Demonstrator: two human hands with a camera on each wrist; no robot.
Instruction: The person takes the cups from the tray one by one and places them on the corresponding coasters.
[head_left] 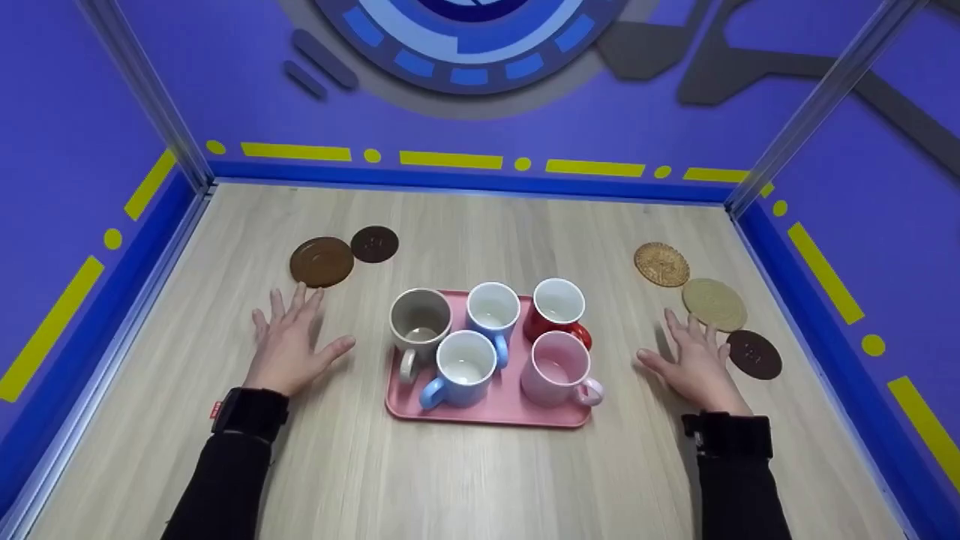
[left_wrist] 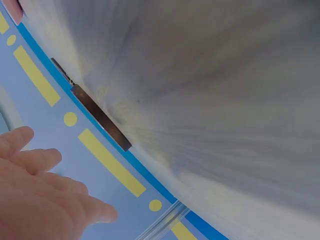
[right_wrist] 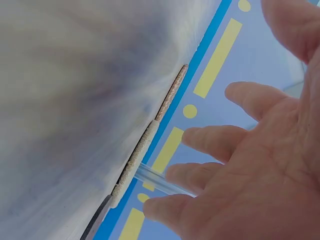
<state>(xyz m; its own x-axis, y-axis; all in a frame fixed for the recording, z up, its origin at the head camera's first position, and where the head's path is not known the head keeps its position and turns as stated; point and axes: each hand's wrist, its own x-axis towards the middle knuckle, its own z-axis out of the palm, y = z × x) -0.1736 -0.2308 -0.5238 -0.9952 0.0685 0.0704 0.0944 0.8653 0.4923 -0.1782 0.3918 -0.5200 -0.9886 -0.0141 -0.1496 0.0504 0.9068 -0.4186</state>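
My left hand (head_left: 289, 349) is spread to the left of a pink tray (head_left: 487, 414), its fingertips close to a brown round coaster (head_left: 321, 262). To the tray's right is my right hand (head_left: 694, 364), fingers extended and holding nothing, near a beige coaster (head_left: 715, 304) and a dark brown coaster (head_left: 754, 355). On the tray stand a grey mug (head_left: 420, 319), a front light-blue mug (head_left: 465, 371), a rear light-blue mug (head_left: 493, 311), a red mug with white interior (head_left: 559, 304) and a pink mug (head_left: 551, 379), all upright. Both wrist views show the hands apart from the tabletop.
A smaller dark coaster (head_left: 375, 244) lies beside the brown one. At the back right, a woven tan coaster (head_left: 661, 264) lies beside the beige one. Blue-purple panels (head_left: 480, 127) with metal corner posts border the wooden table (head_left: 480, 487) at the back and both sides.
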